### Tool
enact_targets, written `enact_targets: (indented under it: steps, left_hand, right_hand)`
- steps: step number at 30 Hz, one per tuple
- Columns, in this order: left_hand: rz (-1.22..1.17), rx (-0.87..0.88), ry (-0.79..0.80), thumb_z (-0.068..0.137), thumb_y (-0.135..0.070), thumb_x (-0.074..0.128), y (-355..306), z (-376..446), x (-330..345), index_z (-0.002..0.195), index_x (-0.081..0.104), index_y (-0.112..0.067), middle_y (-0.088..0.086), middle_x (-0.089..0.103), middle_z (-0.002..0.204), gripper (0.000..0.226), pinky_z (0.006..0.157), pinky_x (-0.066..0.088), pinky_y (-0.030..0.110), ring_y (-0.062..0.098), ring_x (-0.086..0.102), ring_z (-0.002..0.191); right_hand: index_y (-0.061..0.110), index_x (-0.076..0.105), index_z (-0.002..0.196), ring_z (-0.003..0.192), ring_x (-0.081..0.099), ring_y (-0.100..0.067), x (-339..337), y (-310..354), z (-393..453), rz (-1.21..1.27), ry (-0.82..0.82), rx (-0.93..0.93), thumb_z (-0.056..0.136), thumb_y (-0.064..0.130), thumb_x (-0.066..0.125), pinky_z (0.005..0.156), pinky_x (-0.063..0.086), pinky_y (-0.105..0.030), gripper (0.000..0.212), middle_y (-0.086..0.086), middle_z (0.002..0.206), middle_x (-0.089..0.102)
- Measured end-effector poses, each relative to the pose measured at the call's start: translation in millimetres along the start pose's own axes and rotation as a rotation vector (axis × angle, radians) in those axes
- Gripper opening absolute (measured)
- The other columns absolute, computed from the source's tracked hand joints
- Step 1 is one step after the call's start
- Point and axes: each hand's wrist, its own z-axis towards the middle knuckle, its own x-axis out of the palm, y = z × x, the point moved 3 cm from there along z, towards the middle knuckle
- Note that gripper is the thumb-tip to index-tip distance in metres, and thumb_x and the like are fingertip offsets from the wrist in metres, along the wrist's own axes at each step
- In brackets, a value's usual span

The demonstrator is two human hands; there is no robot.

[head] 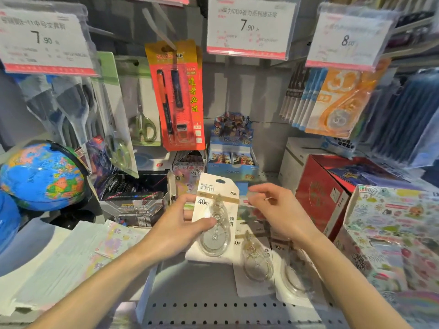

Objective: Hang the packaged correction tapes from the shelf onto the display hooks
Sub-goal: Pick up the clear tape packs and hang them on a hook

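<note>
My left hand point(180, 224) grips a white-carded correction tape pack point(215, 210) marked 40m, thumb on its clear blister, held upright above the shelf. My right hand point(275, 210) hovers just right of the pack with loosely bent fingers, holding nothing. Two more packs lie flat on the grey perforated shelf point(213, 309): one point(255, 260) in the middle and another point(293, 269) partly under my right wrist. Above, a price tag reading 7.90 point(249, 27) fronts a display hook whose rod is hidden; no packs hang under it.
An orange pen pack point(177, 96) and green scissors point(142, 103) hang at left of centre. Orange correction tape packs point(337, 103) hang at right. A globe point(42, 174) stands at left, a red box point(320, 193) and sticker boxes point(392, 233) at right, card boxes point(232, 160) behind.
</note>
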Motion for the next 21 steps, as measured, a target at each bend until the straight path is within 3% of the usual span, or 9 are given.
enact_targets:
  steps: [4,7,9,11,12,15,18,21]
  left_hand:
    - [0.002,0.017,-0.036,0.089,-0.015,0.078,4,2,-8,0.124,0.051,-0.023,-0.003,0.082,0.100,0.045,0.095,0.058,0.050,0.017,0.079,0.094]
    - [-0.007,0.030,-0.058,0.090,-0.013,0.077,6,2,-10,0.122,0.052,-0.022,0.000,0.082,0.099,0.042,0.096,0.057,0.054,0.025,0.078,0.095]
    - [-0.013,0.038,-0.060,0.090,-0.013,0.077,8,1,-12,0.122,0.053,-0.022,0.000,0.082,0.100,0.041,0.094,0.059,0.051,0.025,0.078,0.095]
    - [-0.021,0.054,-0.066,0.090,-0.011,0.076,8,-1,-15,0.123,0.053,-0.021,-0.003,0.082,0.100,0.041,0.088,0.062,0.037,0.018,0.078,0.092]
    - [-0.024,0.064,-0.074,0.090,-0.010,0.076,8,-3,-17,0.123,0.054,-0.020,-0.005,0.082,0.099,0.040,0.082,0.062,0.028,0.015,0.078,0.090]
    - [-0.020,0.082,-0.105,0.091,-0.009,0.075,8,-10,-24,0.121,0.054,-0.020,-0.006,0.082,0.100,0.038,0.077,0.059,0.019,0.014,0.078,0.089]
    - [-0.039,0.090,-0.122,0.091,-0.007,0.074,7,-15,-29,0.121,0.055,-0.019,-0.006,0.082,0.100,0.037,0.076,0.057,0.017,0.009,0.077,0.087]
    - [-0.049,0.104,-0.151,0.091,-0.006,0.074,7,-19,-32,0.120,0.056,-0.018,-0.007,0.082,0.100,0.035,0.072,0.054,0.012,0.004,0.076,0.085]
  right_hand:
    - [0.027,0.076,0.107,0.091,0.072,-0.015,-6,-21,-20,-0.478,0.161,0.044,0.098,0.046,0.064,0.085,0.058,-0.032,0.024,0.005,0.101,0.078]
    - [0.026,0.072,0.086,0.080,0.063,-0.011,6,-36,-36,-0.618,0.235,0.081,0.089,0.064,0.063,0.075,0.052,-0.032,0.040,0.009,0.084,0.067]
    - [0.026,0.068,0.076,0.090,0.056,-0.016,17,-39,-42,-0.660,0.241,0.062,0.085,0.068,0.062,0.080,0.047,-0.034,0.044,0.005,0.088,0.059]
    - [0.033,0.075,0.108,0.116,0.049,-0.018,32,-38,-43,-0.689,0.274,0.040,0.085,0.069,0.061,0.099,0.045,-0.037,0.045,0.002,0.115,0.056]
    - [0.036,0.070,0.127,0.124,0.046,-0.019,39,-36,-42,-0.681,0.303,0.027,0.085,0.068,0.062,0.107,0.042,-0.038,0.053,0.001,0.127,0.054]
    - [0.033,0.059,0.143,0.135,0.046,-0.019,56,-29,-39,-0.594,0.351,0.010,0.087,0.061,0.067,0.117,0.038,-0.038,0.062,-0.001,0.141,0.052]
    - [0.026,0.053,0.145,0.127,0.054,-0.020,61,-27,-35,-0.638,0.333,0.044,0.086,0.061,0.069,0.108,0.046,-0.037,0.070,-0.002,0.138,0.058]
    - [0.021,0.054,0.142,0.088,0.060,-0.007,63,-25,-32,-0.535,0.332,0.096,0.077,0.057,0.080,0.074,0.050,-0.025,0.079,0.007,0.104,0.060]
